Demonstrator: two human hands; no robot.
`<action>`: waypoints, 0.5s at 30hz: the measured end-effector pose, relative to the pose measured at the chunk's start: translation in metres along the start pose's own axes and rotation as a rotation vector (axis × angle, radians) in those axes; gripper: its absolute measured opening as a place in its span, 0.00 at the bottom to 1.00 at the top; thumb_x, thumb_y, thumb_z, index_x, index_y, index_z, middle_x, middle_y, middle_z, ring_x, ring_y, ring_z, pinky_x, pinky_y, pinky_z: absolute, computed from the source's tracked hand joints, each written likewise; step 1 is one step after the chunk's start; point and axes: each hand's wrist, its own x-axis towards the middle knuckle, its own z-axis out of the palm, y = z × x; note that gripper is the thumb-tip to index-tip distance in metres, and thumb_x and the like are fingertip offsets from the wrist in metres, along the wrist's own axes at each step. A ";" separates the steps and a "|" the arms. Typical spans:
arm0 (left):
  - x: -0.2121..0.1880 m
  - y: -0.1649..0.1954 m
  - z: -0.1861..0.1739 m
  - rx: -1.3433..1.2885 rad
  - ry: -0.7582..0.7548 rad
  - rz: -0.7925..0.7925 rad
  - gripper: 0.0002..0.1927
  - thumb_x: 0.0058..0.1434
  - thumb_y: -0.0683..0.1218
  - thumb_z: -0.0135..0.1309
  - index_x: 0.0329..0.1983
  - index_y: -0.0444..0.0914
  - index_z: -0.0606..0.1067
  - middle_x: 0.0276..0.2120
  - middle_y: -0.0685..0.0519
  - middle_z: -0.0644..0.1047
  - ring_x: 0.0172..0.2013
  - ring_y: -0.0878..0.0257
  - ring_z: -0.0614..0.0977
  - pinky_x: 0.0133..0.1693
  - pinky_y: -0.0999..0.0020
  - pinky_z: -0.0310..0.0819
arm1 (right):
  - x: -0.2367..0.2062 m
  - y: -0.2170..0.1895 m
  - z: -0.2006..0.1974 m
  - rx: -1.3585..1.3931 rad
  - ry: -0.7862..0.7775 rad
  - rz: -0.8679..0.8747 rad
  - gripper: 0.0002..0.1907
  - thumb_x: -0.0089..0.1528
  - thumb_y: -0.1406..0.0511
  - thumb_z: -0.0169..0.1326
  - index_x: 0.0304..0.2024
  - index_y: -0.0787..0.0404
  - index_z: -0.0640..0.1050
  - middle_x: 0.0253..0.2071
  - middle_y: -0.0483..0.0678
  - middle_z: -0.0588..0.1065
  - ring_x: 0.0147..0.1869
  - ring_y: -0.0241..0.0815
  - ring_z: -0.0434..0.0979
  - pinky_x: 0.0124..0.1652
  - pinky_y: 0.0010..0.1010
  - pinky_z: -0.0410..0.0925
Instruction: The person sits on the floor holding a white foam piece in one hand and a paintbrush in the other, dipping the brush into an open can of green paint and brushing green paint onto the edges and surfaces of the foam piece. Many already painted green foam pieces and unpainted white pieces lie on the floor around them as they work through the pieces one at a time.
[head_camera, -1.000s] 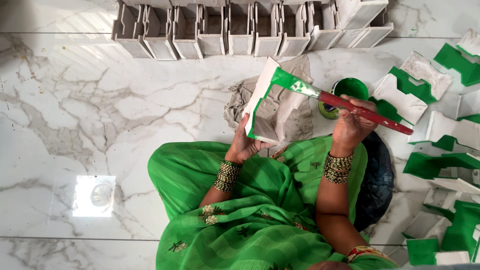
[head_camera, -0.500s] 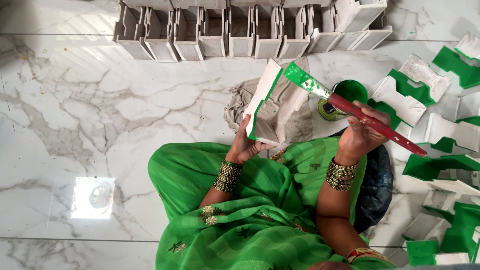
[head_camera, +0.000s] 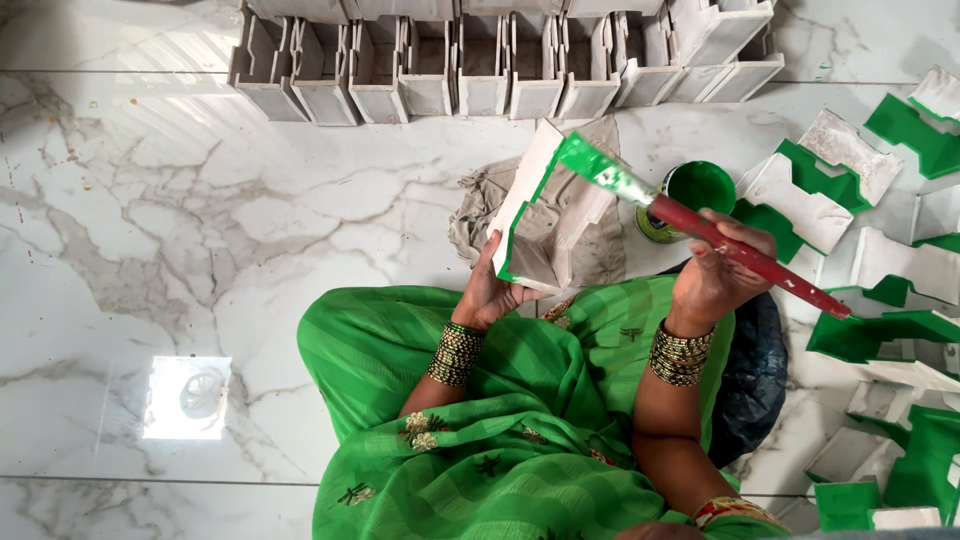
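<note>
Left hand: the left hand (head_camera: 492, 290) sits just left of the frame's middle, fingers curled around the lower edge of a white moulded block (head_camera: 545, 220), which it holds tilted above the lap.
Right hand: the right hand (head_camera: 715, 280), right of centre, is closed around the red handle of a paintbrush (head_camera: 700, 225); the handle's end points to the lower right.
Paintbrush: its green-loaded bristles lie against the upper edge of the held block, near the top middle of the frame.
Held block: a grey-white cast piece with a hollow face, a band of wet green paint running along its left and lower rim.
Paint pot: a small round pot of green paint (head_camera: 695, 190) stands on the floor just right of the block, partly behind the brush.
Cloth: a crumpled beige rag (head_camera: 480, 205) lies on the floor beneath and behind the block.
Unpainted row: a line of plain white blocks (head_camera: 450, 60) stands side by side along the top edge of the frame.
Painted pieces: blocks with green edges (head_camera: 870, 250) lie scattered down the right side.
Floor: white marble tiles with grey veins (head_camera: 150, 220) fill the left half.
Clothing: bright green fabric (head_camera: 500, 420) covers the lap at lower centre; bangles ring both wrists.
</note>
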 end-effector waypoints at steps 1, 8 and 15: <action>0.000 0.000 0.000 -0.004 -0.004 -0.003 0.39 0.66 0.69 0.50 0.68 0.38 0.62 0.58 0.40 0.74 0.53 0.42 0.81 0.47 0.41 0.83 | 0.000 0.001 0.000 -0.022 0.000 -0.004 0.21 0.59 0.71 0.71 0.49 0.66 0.75 0.47 0.53 0.78 0.51 0.49 0.82 0.56 0.37 0.76; -0.002 0.000 0.000 -0.023 -0.003 0.008 0.38 0.67 0.68 0.52 0.69 0.39 0.61 0.58 0.41 0.73 0.52 0.42 0.81 0.47 0.41 0.83 | 0.005 0.000 -0.005 -0.022 0.026 -0.044 0.21 0.60 0.73 0.71 0.50 0.67 0.75 0.47 0.53 0.78 0.53 0.49 0.82 0.57 0.38 0.76; -0.002 0.001 0.003 -0.045 -0.043 0.005 0.41 0.66 0.68 0.51 0.71 0.38 0.59 0.61 0.40 0.72 0.55 0.43 0.80 0.50 0.40 0.82 | -0.008 -0.012 0.000 -0.058 -0.267 -0.004 0.20 0.56 0.69 0.73 0.43 0.64 0.75 0.43 0.50 0.79 0.48 0.52 0.84 0.51 0.39 0.78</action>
